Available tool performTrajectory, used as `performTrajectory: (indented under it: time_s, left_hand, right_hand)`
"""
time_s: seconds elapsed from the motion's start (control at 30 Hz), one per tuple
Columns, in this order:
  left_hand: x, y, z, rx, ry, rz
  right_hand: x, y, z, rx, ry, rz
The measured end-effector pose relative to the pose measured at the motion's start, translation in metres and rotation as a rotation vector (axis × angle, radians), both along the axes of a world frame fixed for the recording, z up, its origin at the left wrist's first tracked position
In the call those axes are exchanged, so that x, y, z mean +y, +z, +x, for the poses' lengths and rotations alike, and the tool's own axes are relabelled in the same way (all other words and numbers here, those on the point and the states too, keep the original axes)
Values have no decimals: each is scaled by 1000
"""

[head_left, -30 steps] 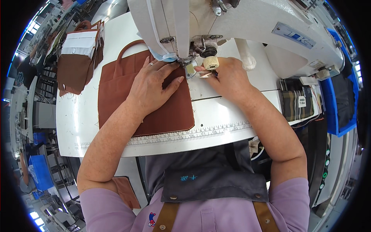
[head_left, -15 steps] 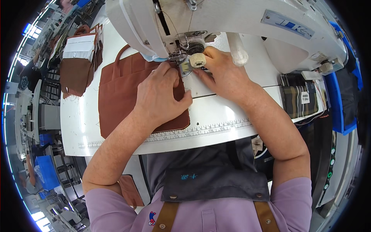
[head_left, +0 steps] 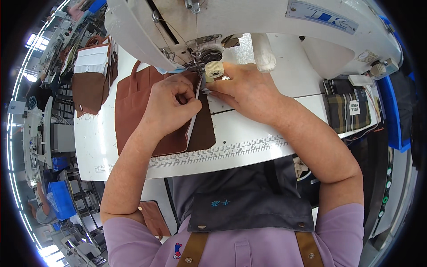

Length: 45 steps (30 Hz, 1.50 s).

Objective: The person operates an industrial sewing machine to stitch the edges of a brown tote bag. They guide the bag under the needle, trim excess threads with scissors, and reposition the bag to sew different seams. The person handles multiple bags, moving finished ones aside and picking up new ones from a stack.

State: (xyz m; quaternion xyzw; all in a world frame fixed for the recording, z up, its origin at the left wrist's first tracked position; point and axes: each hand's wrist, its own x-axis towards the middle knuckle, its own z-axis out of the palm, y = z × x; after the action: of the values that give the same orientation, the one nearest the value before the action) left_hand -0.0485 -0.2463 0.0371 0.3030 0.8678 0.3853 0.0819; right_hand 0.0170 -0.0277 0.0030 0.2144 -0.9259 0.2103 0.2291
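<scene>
A reddish-brown bag panel (head_left: 133, 107) with a handle lies on the white table, left of the sewing machine's needle area (head_left: 198, 64). My left hand (head_left: 171, 104) is closed at the panel's right edge, thumb and forefinger pinching it. That edge is raised, showing a white inner face and a dark brown layer (head_left: 202, 129) beneath. My right hand (head_left: 249, 91) is by the machine's cream knob (head_left: 214, 69), fingers closed together near the raised edge. A small pale piece (head_left: 205, 84) shows by its fingertips; whether they grip it is unclear.
The sewing machine head (head_left: 249, 18) spans the top. A ruler strip (head_left: 213, 151) runs along the table's front edge. Brown bag pieces (head_left: 91, 89) lie stacked at the left. Plaid fabric pieces (head_left: 347, 111) sit at the right, beside a blue bin (head_left: 396, 120).
My left hand has raised the panel's right edge leftward, uncovering the dark brown layer. My right hand has shifted slightly left and down. The whole view has moved a little.
</scene>
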Motion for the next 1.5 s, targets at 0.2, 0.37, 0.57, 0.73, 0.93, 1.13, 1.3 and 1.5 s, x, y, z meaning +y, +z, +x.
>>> performTrajectory:
  time_s: [0.2, 0.37, 0.57, 0.73, 0.93, 1.13, 1.3, 1.5]
  left_hand:
    - [1, -5, 8, 135, -19, 55]
    - [0, -9, 14, 224, -36, 41]
    - [-3, -16, 27, 484, -137, -21]
    - [-12, -11, 30, 639, -215, -234]
    - [-17, -16, 24, 663, -293, -205]
    - [-20, -16, 21, 649, -307, -197]
    - [-3, -5, 37, 552, -170, -188]
    - [14, 3, 36, 508, -60, -238]
  right_hand:
    - [-2, 3, -1, 27, 1, 129]
    - [-2, 3, 1, 41, -29, 119]
    - [-1, 1, 2, 138, 3, 98]
    - [-1, 5, 4, 154, -3, 120]
    - [-3, 4, 3, 146, -21, 137]
    - [-4, 3, 3, 165, -20, 162]
    - [-3, 1, 1, 167, -13, 148]
    - [-3, 4, 3, 129, 1, 131]
